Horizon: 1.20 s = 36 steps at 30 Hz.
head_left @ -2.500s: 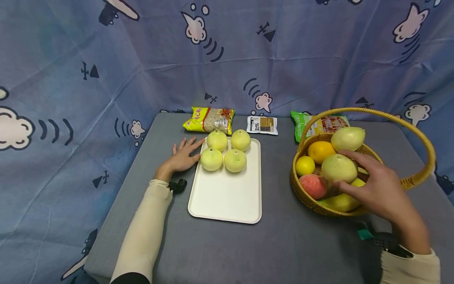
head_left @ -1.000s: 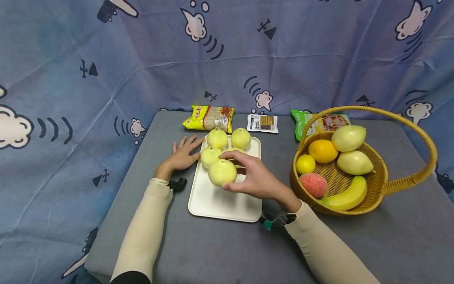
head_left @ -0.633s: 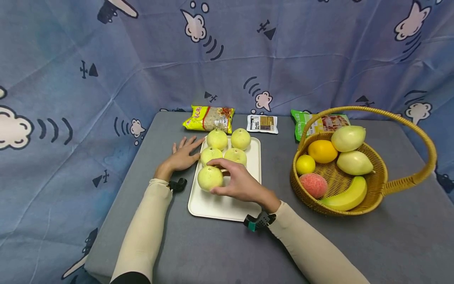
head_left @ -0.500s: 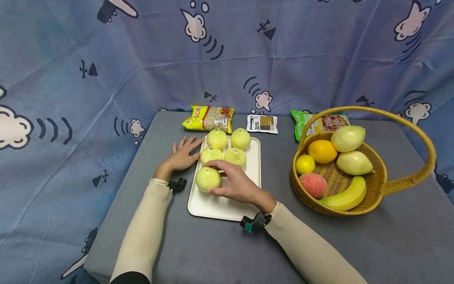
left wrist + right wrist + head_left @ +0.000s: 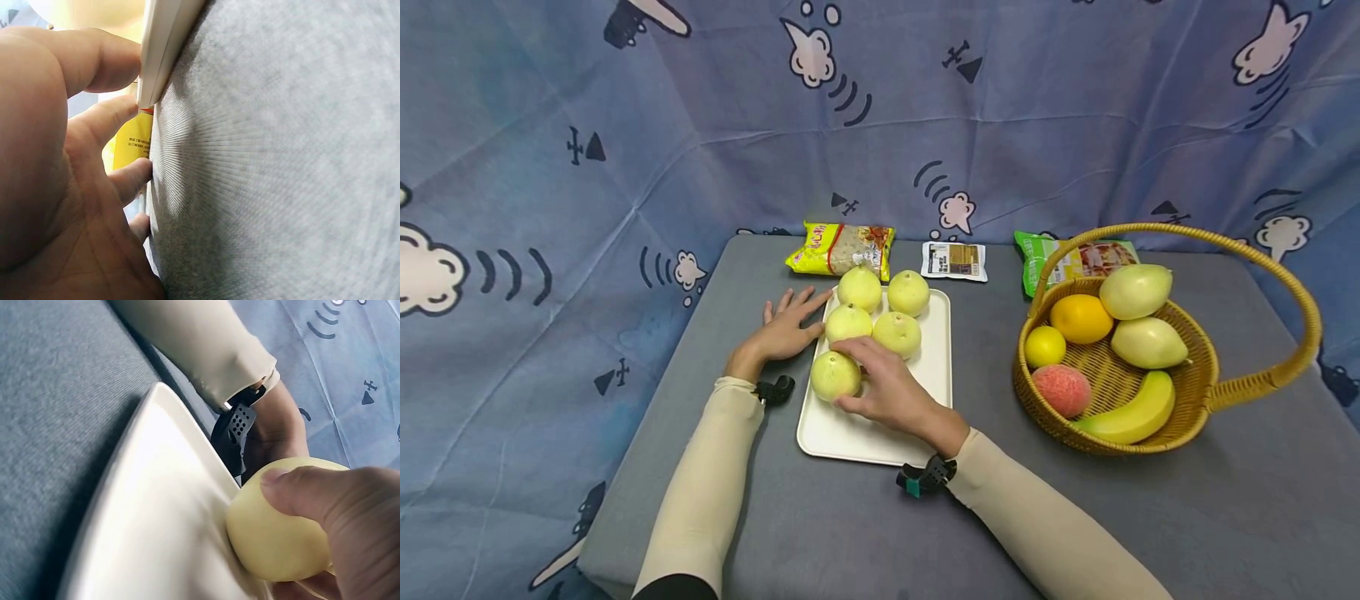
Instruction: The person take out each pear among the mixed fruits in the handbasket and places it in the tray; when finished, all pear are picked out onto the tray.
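Observation:
My right hand [image 5: 891,387] grips a round yellow-green fruit [image 5: 835,377] at the left side of the white tray [image 5: 880,437], with thumb and fingers around it. In the right wrist view the thumb lies across the pale yellow fruit [image 5: 278,528], which is low by the tray's edge wall [image 5: 194,434]. Several like fruits [image 5: 898,334] sit in two rows behind it on the tray. My left hand [image 5: 782,329] rests on the grey table with fingers spread. In the left wrist view its thumb and index fingertip touch the tray's edge [image 5: 164,50].
On the right stands a wicker basket [image 5: 1201,408] with a tall handle, holding a banana [image 5: 1131,412], a peach [image 5: 1062,391], an orange [image 5: 1081,318], a lemon [image 5: 1045,347] and two pale green fruits [image 5: 1150,342]. Food packets [image 5: 955,261] lie along the back.
My right hand has carried the fruit from the basket leftward to the tray's left side. The left-hand fruits behind have shifted slightly back. My left hand has stayed still.

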{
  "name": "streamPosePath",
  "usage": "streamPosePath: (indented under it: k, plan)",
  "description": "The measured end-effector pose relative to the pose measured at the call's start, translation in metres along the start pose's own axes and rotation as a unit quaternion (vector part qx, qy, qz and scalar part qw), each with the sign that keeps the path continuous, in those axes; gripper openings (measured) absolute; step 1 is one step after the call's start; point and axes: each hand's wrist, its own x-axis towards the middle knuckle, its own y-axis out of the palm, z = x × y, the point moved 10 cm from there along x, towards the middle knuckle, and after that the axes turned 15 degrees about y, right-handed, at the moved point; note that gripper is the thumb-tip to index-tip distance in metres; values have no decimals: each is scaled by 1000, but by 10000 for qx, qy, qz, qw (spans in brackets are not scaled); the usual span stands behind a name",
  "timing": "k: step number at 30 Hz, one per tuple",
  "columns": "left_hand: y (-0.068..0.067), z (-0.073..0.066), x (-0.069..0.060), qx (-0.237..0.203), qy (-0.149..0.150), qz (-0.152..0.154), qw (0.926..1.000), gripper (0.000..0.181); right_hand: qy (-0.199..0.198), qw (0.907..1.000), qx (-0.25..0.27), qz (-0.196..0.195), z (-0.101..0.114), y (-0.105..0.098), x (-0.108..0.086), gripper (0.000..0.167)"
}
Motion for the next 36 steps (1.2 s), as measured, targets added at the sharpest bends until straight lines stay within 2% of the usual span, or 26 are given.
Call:
streamPosePath:
  k: [3, 7, 11, 14, 17, 21, 25, 31, 36]
  plan:
    - [1, 1, 0, 3, -28, 26, 10000, 68, -58, 9998, -133, -137, 1, -1, -1, 75]
    - [4, 9, 3, 1, -17, 7, 10000, 68, -127, 9991, -241, -329, 3, -2, -3, 76]
    - [7, 15, 5, 36, -15, -5, 10000, 67, -154, 9989, -170, -417, 6, -9, -7, 75]
    - [7, 12, 4, 26, -81, 33, 10000, 67, -157, 9994, 87, -289, 10, -20, -10, 70]
    - [5, 7, 3, 21, -98, 56, 9999, 66, -81, 9986, 514, 61, 15, -36, -14, 63]
    - [3, 2, 2, 81, -83, 79, 9999, 66, 209, 9935, 951, 592, 14, -65, -23, 57]
    - [3, 2, 2, 88, -98, 108, 9999, 67, 500, 9917, 969, 681, 4, -104, -36, 57]
    - [3, 3, 2, 78, -117, 103, 9998, 67, 909, 9934, 683, 142, -22, -171, -61, 54]
    - [2, 2, 2, 49, -139, 130, 9998, 67, 1309, 9875, 691, -540, -47, -225, -88, 50]
